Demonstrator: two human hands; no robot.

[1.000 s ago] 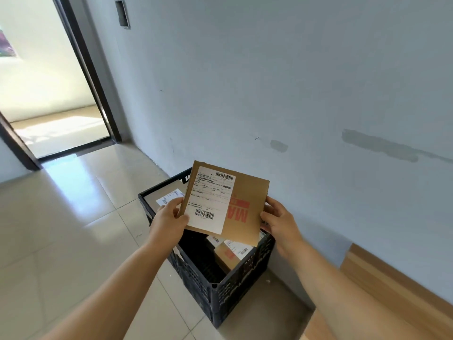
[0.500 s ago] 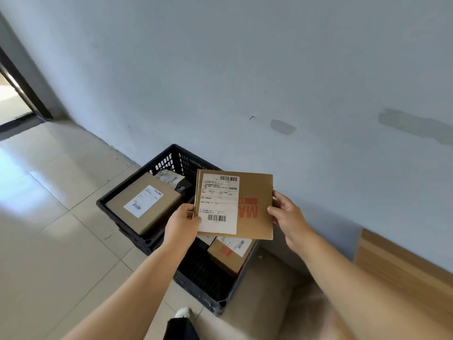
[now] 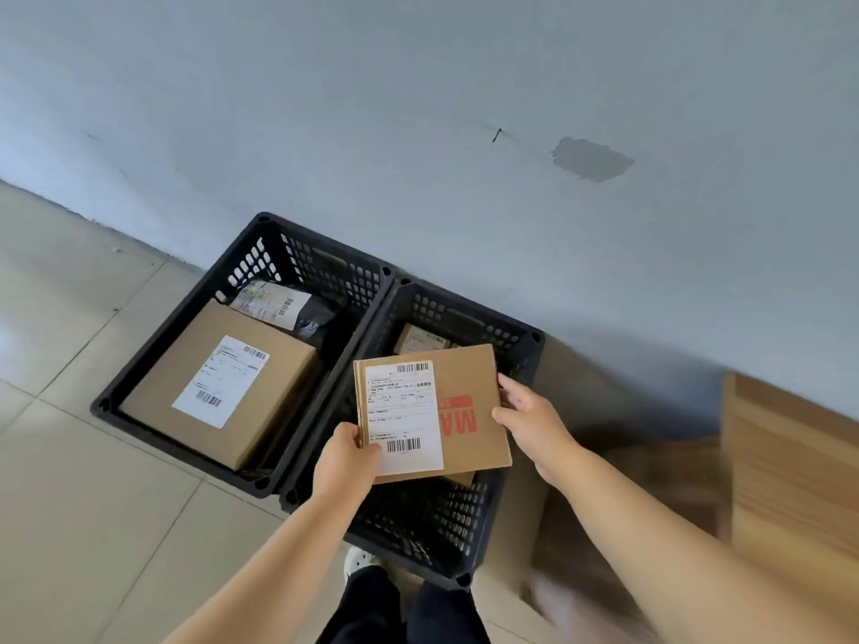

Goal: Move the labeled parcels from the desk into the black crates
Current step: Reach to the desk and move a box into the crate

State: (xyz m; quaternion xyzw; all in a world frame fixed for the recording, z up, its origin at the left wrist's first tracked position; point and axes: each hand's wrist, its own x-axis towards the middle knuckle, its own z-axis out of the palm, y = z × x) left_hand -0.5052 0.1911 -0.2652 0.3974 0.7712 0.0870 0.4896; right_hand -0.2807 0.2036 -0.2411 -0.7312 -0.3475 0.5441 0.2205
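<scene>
A flat parcel (image 3: 432, 413) is held level over the right crate (image 3: 520, 339), label up, both hands on it. The left hand (image 3: 345, 464) grips its near-left corner at about 7 o'clock, thumb over the label's edge and fingers curled beneath. The right hand (image 3: 527, 418) holds the right edge at 3 o'clock, fingers curled round it. The parcel's longer side runs roughly 6 to 12, away from the person, close to the crate's own length, so it should drop in without turning. The drop lies straight down; another parcel (image 3: 420, 339) shows in the crate at 12 o'clock past the far edge, and more cardboard peeks out beneath the near edge. The left crate (image 3: 260, 225), at 10 o'clock, touches the right one and holds a large box (image 3: 223, 383) and a dark bag (image 3: 279, 306). Both forearms reach forward, converging on the parcel. Judged from this, lowering and letting go comes next
</scene>
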